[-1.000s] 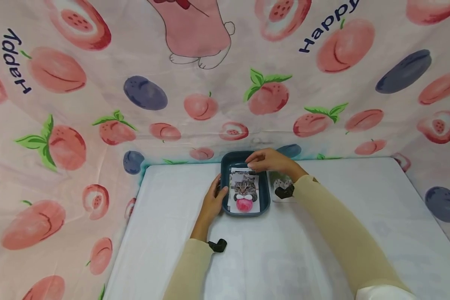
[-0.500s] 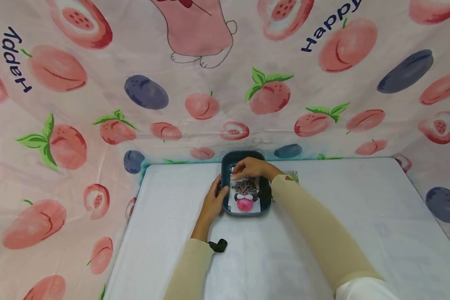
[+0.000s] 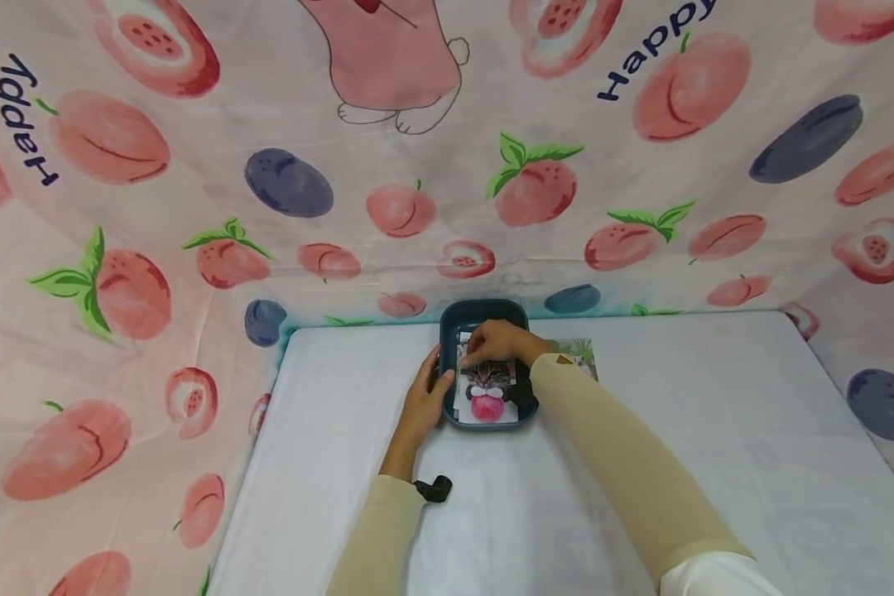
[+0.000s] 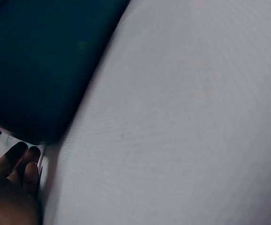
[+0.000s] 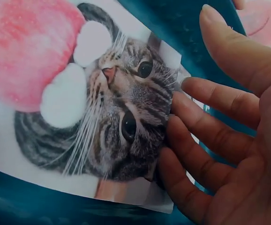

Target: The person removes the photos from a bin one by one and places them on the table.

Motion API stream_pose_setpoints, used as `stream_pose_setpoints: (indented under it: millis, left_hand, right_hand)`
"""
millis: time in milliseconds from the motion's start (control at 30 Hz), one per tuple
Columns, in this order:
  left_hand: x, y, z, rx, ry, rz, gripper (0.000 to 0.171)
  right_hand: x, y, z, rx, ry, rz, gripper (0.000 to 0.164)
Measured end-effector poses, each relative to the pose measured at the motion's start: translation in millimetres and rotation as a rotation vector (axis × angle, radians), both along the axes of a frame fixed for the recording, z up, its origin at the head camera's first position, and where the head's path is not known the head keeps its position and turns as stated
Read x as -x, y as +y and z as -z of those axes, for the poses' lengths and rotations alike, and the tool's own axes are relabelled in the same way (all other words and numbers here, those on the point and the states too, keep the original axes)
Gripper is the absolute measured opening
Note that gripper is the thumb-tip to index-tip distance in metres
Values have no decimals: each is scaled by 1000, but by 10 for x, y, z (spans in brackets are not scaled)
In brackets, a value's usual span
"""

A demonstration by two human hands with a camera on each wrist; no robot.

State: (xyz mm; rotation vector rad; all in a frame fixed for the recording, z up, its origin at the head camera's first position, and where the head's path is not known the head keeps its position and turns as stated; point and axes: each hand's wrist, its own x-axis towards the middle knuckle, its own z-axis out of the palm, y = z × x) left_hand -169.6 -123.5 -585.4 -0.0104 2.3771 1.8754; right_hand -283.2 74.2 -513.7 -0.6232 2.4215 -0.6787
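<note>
A dark teal tray (image 3: 484,310) stands at the table's far edge, with a small stack of photo cards inside. The top card, a cat photo (image 3: 487,397), shows a tabby with a pink ball. My left hand (image 3: 419,399) grips the tray's left side, thumb at the rim and fingers along the outside. In the left wrist view, the tray's wall (image 4: 41,70) fills the upper left. My right hand (image 3: 501,341) is over the tray's far part. In the right wrist view, its fingertips touch the edge of the cat photo (image 5: 121,117), while the thumb stands apart.
Another card (image 3: 583,352), greenish, lies on the white tabletop (image 3: 328,414) right of the tray, partly hidden by the right sleeve (image 3: 603,439). Behind the table hangs a fruit-print cloth (image 3: 387,165).
My right hand has come from the tray's upper right rim down and left, over the top of the cat photo. The left hand and tray have stayed put.
</note>
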Motion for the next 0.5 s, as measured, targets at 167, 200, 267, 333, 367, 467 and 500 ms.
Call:
stream_pose_setpoints:
  millis: [167,200,267,333,367,467,500]
  left_hand:
    - [14,-1,28,-7,11,1,56]
    - [18,1,29,-3,13,0,56]
    - [21,5,28,4,16,2,56]
    - [22,7,25,12,16,4,56]
    - [23,6,24,16,15,4,57]
    - [22,-2,31,16,15,4,58]
    - [21,-6,37,16,15,4,58]
  right_hand:
    - [-24,10,-29,28,47,-9,29]
    - [-28,16,-37,38,56,-9,27]
    - [-39,37,-47,56,67,-11,26]
    - [-56,61,-51,71,64,-15,26]
    - [-63,75,-56,82,54,-10,26]
    - [-91,120,-78,122,12,9,24]
    - [-100,135,-82,134,2,12,23]
